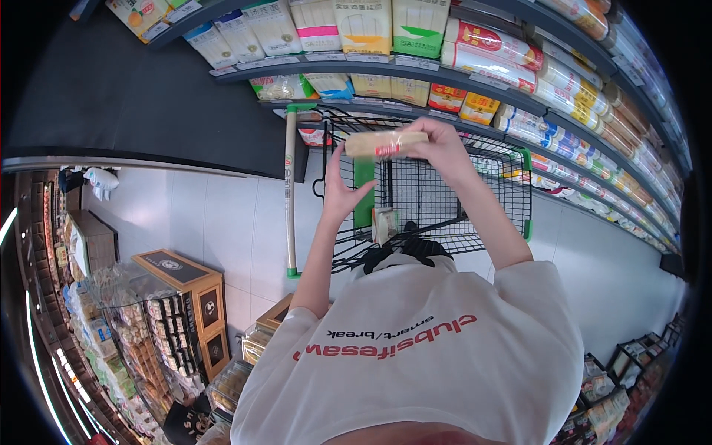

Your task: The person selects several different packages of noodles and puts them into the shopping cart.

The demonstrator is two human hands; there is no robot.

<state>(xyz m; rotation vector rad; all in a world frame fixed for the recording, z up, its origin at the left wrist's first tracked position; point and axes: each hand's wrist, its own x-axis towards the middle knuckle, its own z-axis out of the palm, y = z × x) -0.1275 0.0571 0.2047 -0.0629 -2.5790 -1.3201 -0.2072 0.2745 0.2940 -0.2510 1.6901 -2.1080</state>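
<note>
A pale, elongated packet with a red label, likely dried noodles [364,146], is held level in front of me, slightly blurred. My right hand [443,146] grips its right end. At the other end, the raised fingers of my left hand [342,192] come up close, thumb spread away; whether they touch the wrapper I cannot tell. Below both hands stands a black wire shopping cart [428,194] with green trim. A small packaged item [384,225] lies in the cart, near my body.
Shelves [356,65] of packaged noodles curve across the front and right. The cart's handle [290,189] runs along its left side, beside a dark panel [167,105]. Behind me on the left are a wooden display stand [206,311] and stacked packaged food [147,345]. Pale tiled floor [222,217] surrounds the cart.
</note>
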